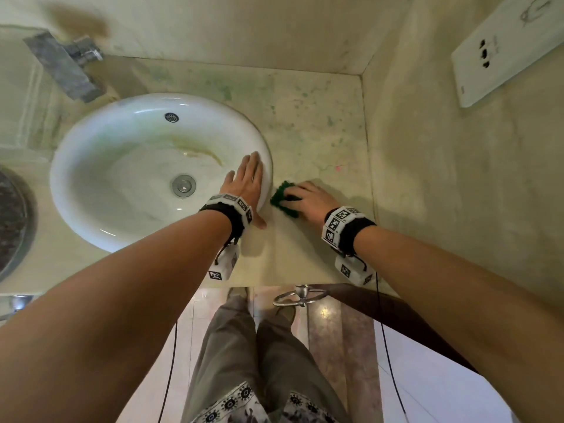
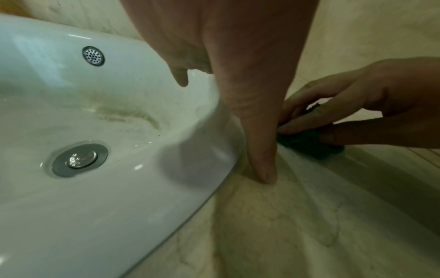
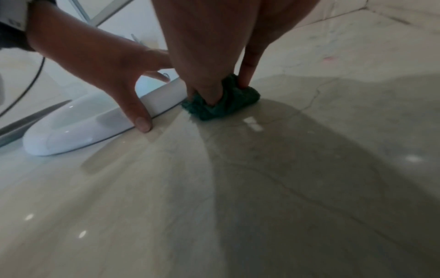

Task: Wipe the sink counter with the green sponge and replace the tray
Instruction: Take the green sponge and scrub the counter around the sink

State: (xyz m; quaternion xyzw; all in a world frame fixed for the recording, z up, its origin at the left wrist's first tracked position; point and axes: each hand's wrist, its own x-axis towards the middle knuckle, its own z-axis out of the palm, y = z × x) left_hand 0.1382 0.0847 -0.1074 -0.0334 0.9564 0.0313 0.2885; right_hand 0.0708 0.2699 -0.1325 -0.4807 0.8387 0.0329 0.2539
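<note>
My right hand point(image 1: 308, 199) grips the green sponge point(image 1: 282, 196) and presses it onto the beige counter point(image 1: 320, 141), just right of the white round sink point(image 1: 91, 166). In the right wrist view the sponge point(image 3: 228, 105) is bunched under my fingertips beside the sink rim point(image 3: 95, 120). My left hand point(image 1: 247, 181) lies flat on the sink's right rim with straight fingers, and its thumb point(image 2: 259, 150) touches the counter. The sponge point(image 2: 309, 144) shows dark behind that thumb. No tray is in view.
A metal tap point(image 1: 65, 62) juts out at the back left of the sink. A wall with a white socket plate point(image 1: 500, 53) closes the counter on the right. Green stains point(image 1: 305, 99) mark the counter's back part. A dark round basin edge point(image 1: 12, 227) sits far left.
</note>
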